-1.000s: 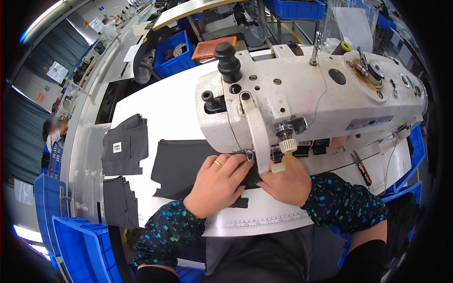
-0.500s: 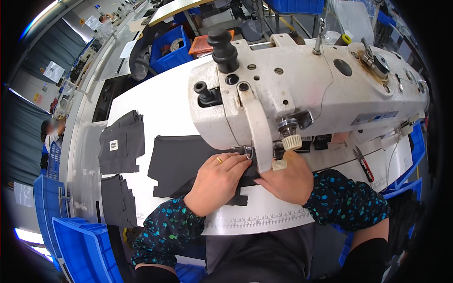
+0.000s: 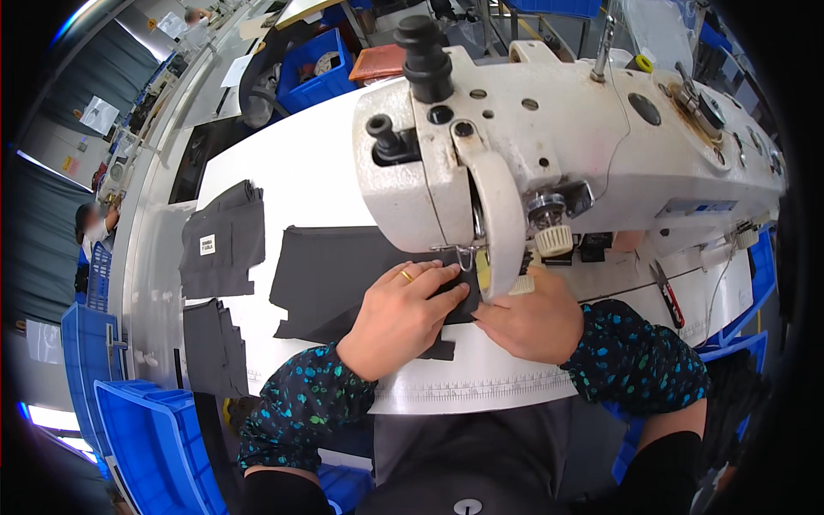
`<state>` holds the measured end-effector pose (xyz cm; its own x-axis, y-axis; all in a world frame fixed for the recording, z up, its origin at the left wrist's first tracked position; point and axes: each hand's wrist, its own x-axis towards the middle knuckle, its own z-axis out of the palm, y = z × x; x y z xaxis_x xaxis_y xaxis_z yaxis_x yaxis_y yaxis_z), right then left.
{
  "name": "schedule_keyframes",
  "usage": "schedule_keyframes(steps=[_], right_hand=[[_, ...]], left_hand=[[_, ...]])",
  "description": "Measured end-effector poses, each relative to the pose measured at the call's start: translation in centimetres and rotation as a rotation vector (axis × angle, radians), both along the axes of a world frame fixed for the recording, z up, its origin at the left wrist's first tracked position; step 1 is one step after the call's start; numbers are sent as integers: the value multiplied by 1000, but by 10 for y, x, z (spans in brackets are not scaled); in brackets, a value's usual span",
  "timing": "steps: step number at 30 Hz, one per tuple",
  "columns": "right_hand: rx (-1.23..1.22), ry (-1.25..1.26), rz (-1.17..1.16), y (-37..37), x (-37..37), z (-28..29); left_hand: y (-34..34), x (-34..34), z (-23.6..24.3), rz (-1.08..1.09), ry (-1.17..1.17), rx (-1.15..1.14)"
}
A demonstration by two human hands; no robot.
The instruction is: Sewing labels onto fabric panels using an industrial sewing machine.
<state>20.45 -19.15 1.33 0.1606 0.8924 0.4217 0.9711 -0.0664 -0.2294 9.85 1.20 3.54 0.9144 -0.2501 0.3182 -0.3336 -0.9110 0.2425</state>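
Note:
A dark grey fabric piece [image 3: 330, 279] lies under the needle area of a white sewing machine [image 3: 549, 129]. My left hand [image 3: 399, 318], with a ring on one finger, rests on its right part, fingers spread and lying flat, tips just short of the metal presser foot [image 3: 464, 256]. At the cloth's right edge is my right hand [image 3: 536, 322], thumb stretched toward the fabric. The machine's curved white lever [image 3: 498, 219] hides its other fingers, so I cannot tell whether they grip anything. A yellowish patch [image 3: 483, 273] shows beside the presser foot.
Left of the work lie two stacks of dark cut fabric, one [image 3: 225, 240] with a white label, the other [image 3: 213, 348] nearer me. Red-handled snips [image 3: 667, 294] lie at the right. Blue bins [image 3: 159, 438] stand beside the white table [image 3: 283, 184]. A person [image 3: 94, 227] sits far left.
The view has shifted, so the table and fabric sit higher in it. The fingers of my left hand have spread a little. A yellowish patch now shows beside the presser foot.

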Motion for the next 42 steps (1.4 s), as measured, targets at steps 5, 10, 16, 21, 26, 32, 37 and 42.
schedule_keyframes(steps=[5, 10, 16, 21, 26, 32, 37, 42], right_hand=[[53, 46, -11, -1, -1, -2], [5, 24, -4, -2, -1, -1], [72, 60, -4, 2, -1, -4], [91, -29, -100, 6, 7, -7], [75, -10, -95, 5, 7, -10], [79, -1, -126, 7, 5, -12], [56, -26, -135, 5, 4, -13], [58, -22, -130, 7, 4, -14]], left_hand=[[2, 3, -4, 29, 0, -94], [4, 3, -2, 129, 127, -189], [2, 3, -2, 124, 135, -186], [2, 2, 0, 138, 139, -183], [1, 4, -3, 102, 68, -188], [2, 7, -8, 8, -55, -23], [-1, 5, -11, 26, 19, -91], [-2, 4, -10, 16, 18, -92]])
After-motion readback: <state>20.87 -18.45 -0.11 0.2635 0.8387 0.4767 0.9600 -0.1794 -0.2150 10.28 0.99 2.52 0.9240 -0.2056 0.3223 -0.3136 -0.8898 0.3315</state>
